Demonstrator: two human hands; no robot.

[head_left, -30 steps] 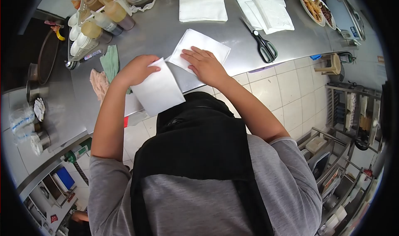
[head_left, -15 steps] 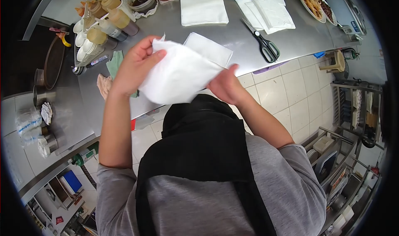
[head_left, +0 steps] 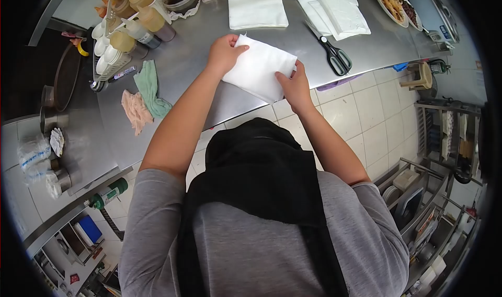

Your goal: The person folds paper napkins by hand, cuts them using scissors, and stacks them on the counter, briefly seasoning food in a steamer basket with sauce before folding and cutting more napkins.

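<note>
A white paper napkin is held between my two hands over the front edge of the steel counter. At its upper left corner, my left hand pinches it between thumb and fingers. My right hand grips its right edge, thumb on top and fingers behind. Whatever lies directly under the napkin is hidden. Beyond it is a flat stack of white napkins. To the right lie black-handled scissors, and behind them several white folded sheets or packets.
On the left of the counter are a green cloth, a pink cloth, a marker and a basket with white cups and squeeze bottles. Plates of food stand at the far right. The counter's front edge runs below my hands.
The napkin has moved up and right, away from my body, and now lies flatter. My right hand has closed on its edge. The smaller white square behind it no longer shows.
</note>
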